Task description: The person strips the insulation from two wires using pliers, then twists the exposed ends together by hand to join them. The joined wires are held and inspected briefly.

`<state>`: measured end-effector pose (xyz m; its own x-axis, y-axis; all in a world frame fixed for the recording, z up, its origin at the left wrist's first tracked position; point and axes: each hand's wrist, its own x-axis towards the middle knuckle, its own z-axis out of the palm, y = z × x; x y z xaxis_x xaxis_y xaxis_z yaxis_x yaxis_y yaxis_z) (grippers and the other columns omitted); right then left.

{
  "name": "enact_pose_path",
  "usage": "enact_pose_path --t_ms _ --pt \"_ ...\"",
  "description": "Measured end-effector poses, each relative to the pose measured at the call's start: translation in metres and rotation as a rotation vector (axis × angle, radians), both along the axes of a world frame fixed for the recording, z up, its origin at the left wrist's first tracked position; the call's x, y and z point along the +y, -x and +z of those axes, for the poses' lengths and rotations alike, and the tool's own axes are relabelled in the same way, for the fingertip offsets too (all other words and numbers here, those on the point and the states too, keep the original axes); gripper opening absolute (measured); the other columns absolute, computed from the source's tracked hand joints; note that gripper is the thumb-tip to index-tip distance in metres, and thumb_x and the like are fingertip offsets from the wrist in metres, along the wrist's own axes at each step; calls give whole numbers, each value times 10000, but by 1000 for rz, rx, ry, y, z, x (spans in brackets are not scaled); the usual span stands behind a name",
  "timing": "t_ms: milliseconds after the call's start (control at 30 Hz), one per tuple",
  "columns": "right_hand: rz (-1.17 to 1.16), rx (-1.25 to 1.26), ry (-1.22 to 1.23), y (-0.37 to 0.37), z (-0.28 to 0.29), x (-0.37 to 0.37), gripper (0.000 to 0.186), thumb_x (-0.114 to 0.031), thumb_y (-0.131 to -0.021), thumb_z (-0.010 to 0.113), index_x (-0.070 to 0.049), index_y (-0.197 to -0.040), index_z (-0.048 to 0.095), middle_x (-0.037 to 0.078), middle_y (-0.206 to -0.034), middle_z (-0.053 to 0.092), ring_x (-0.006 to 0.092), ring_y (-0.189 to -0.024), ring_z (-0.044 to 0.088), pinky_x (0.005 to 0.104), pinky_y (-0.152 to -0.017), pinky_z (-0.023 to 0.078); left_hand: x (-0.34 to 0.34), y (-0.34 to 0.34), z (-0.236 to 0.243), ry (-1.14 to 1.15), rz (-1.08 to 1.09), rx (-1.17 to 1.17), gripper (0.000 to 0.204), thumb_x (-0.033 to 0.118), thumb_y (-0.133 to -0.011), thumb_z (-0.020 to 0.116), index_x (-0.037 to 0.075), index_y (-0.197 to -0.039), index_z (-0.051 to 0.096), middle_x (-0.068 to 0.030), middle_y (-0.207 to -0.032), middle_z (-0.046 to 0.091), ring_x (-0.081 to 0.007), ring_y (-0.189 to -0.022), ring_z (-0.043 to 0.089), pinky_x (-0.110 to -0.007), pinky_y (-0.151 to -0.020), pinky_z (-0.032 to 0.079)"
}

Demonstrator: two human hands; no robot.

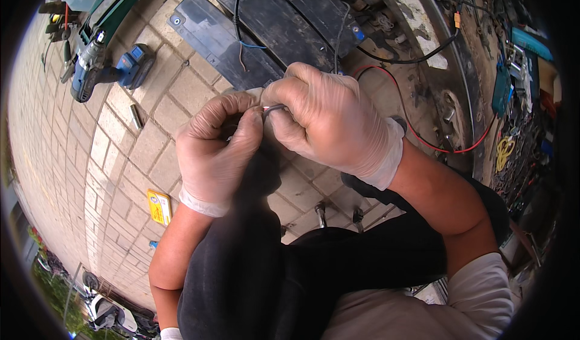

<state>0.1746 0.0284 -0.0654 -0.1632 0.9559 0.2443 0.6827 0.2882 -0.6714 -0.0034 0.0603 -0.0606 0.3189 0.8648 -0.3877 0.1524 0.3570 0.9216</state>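
Observation:
Both my hands wear pale translucent gloves and meet near the centre of the view. My left hand (220, 146) pinches the tip of a thin grey cable (275, 107), where small coloured inner wires show. My right hand (320, 116) is closed on the same cable just to the right, with its fingers hiding part of it. Just beyond them lie two dark, dusty battery blocks (284, 16), one with a red terminal, and a loose black lead (237, 13) with thin bare-ended wires draped over them.
Blue power tools (130, 71), a metal socket (136, 116) and a yellow box (159, 206) lie on paving at left. A metal frame (435, 50), red and black cables (465, 149) and cluttered tools (513, 86) line the right. Parked scooters (109, 307) stand at lower left.

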Motion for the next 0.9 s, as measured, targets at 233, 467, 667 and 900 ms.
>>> enact_pose_path --t_ms 233,467,667,900 --pt "-94 251 182 5 -2 -2 133 -49 -805 676 -27 -912 600 88 -791 615 195 -631 635 306 -559 527 1 -1 -2 -36 -33 -2 140 23 -884 675 -37 -1011 675 -33 -913 689 -61 -818 619 -215 -751 518" --pt "26 264 333 -10 13 0 129 -46 -809 678 -8 -925 633 84 -829 634 152 -649 621 272 -588 508 1 -1 -9 -136 -75 47 120 29 -868 685 -22 -976 690 -31 -842 693 -57 -766 628 -224 -706 528" --pt "126 135 317 -22 16 10 144 -76 -800 698 -37 -932 655 73 -825 620 191 -709 627 293 -605 498 3 -2 -6 -131 -134 86 111 43 -874 675 -10 -968 695 -35 -823 689 -50 -758 623 -225 -683 520" --pt "194 90 277 -26 17 9 138 -91 -809 695 -52 -940 670 75 -817 616 244 -746 629 318 -640 489 7 0 4 209 -125 -86 126 33 -894 651 -31 -1002 666 -14 -860 671 -51 -787 595 -211 -721 496"
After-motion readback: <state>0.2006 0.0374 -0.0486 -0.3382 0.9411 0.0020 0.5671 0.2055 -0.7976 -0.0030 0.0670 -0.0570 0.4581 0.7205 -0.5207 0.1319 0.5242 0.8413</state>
